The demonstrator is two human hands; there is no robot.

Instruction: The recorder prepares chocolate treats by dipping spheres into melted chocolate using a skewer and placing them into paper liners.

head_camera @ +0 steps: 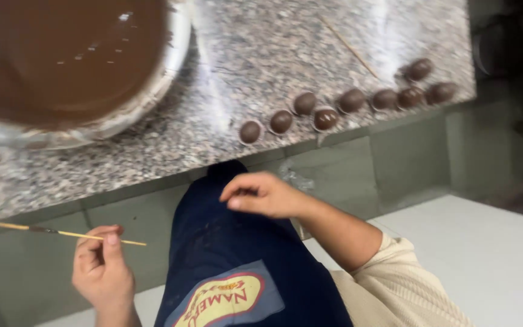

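Left hand (101, 266) pinches the wooden skewer (62, 233); right hand (261, 195) rests on the dark blue apron (237, 254), holding nothing I can see.

Your left thumb and forefinger are closed on the skewer near its right end, the stick lying about level below the granite counter (261, 66) edge, long end pointing left, dark smear partway along. Right fingers are loosely curled against the apron; whether they pinch anything is unclear. The bowl of melted chocolate (62, 60) sits up left on the counter, the row of chocolate-coated balls (346, 103) along the front edge to the right, a second skewer (349, 47) behind them. Judgement: grip further from the tip for control, keep the stick level, and keep the apron hand off the wet coatings.
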